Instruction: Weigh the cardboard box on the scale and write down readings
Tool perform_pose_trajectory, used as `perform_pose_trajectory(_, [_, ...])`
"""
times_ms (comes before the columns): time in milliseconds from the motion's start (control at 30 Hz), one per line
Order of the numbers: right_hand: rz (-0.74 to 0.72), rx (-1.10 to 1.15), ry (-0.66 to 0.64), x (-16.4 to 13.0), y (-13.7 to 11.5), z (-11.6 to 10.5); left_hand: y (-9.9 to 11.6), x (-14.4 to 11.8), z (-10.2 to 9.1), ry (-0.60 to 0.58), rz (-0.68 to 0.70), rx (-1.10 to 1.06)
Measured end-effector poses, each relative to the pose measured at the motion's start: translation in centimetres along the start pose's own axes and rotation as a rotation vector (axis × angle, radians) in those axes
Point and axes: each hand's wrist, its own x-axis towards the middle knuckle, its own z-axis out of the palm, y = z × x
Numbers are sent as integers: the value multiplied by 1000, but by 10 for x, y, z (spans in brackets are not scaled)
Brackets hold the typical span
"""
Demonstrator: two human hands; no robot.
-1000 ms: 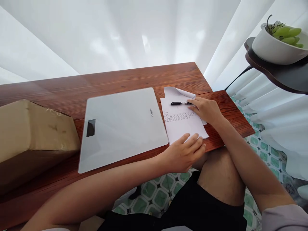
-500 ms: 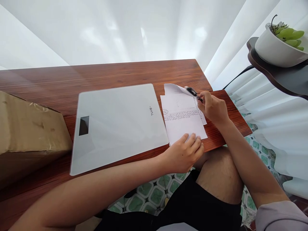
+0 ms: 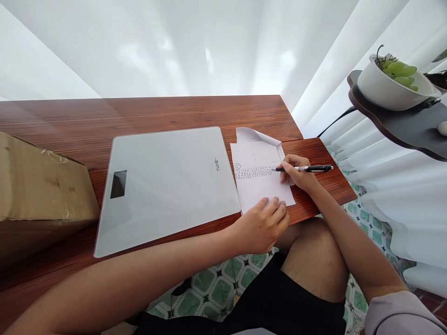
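My right hand point(image 3: 296, 173) is closed around a black pen point(image 3: 319, 168). The pen lies at a low slant, its tip at the end of the lines of small handwriting on a white sheet of paper point(image 3: 253, 156). My left hand point(image 3: 263, 225) rests on the sheet's near edge, fingers extended and slightly apart, holding nothing. Beneath the top sheet is another sheet point(image 3: 246, 134), whose far right corner curls over. A small circled note stands at the left of the handwriting.
Left of the paper lies a flat white scale point(image 3: 171, 181) with a dark display. A cardboard box point(image 3: 45, 186) stands at the far left of the wooden table point(image 3: 167, 111). At upper right, a white bowl point(image 3: 391, 88) of green grapes point(image 3: 400, 70) sits on a dark shelf point(image 3: 394, 121).
My right hand has come down and nearer from the curled corner to the handwriting. The pen has turned so its tip points left at the paper. My left hand stays on the sheet.
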Motion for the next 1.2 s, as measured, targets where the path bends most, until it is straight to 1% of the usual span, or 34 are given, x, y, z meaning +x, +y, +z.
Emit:
perform_pose_trajectory(67, [-33,-23,45,0,0,2,0,0,0,3,1,2])
perform_pose_trajectory(133, [-32,3,73,0,-1,3,0,0,0,3,2,4])
perform_pose_trajectory(233, [3,11,32,0,-2,4,0,0,0,-6,1,3])
perform_pose_trajectory(333, [-52,-92,-4,0,-2,5,0,0,0,-9,-1,3])
perform_pose_trajectory(400, [-90,-128,-1,0,-1,7,0,0,0,-7,-1,2])
perform_pose_trajectory(567, [-97,-93,8,0,0,8,0,0,2,9,2,2])
perform_pose_trajectory(767, [-174,-169,0,1,3,8,0,0,2,24,5,15])
perform_pose_trajectory(1200, [-111,-140,6,2,1,8,-1,0,3,18,6,10])
